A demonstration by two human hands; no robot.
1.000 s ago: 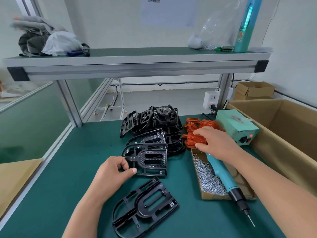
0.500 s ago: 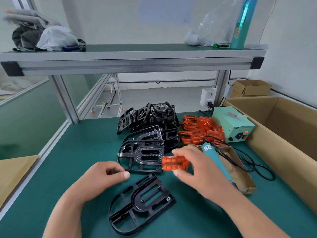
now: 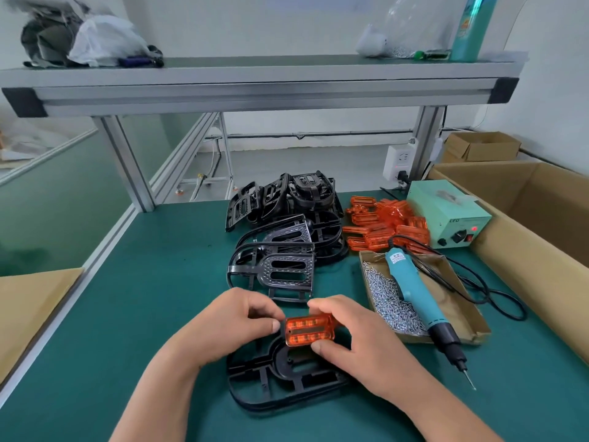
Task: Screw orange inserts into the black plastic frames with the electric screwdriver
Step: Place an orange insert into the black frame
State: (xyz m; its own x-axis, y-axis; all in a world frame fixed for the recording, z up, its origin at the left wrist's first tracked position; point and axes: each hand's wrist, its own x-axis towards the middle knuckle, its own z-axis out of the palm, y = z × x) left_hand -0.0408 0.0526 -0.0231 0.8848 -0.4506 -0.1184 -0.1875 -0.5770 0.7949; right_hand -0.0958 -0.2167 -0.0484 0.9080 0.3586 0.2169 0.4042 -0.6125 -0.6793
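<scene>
Partly hidden: black plastic frame (image 3: 280, 387), upper end covered by both hands, flat on the green bench mat (image 3: 143, 314). Orange insert (image 3: 307, 330) sat over that upper end; whether it touched the frame could not be told. Right hand (image 3: 360, 342) pinched it, fingers over the far edge, thumb on the near edge. Left hand (image 3: 229, 327) had its fingers curled and its thumb pressed to the insert's left end. Electric screwdriver (image 3: 414, 291) lay to the right across the cardboard screw tray (image 3: 459, 301), its bit overhanging the mat. Open mat lay to the left; stacked frames (image 3: 280, 250) sat just beyond the hands.
</scene>
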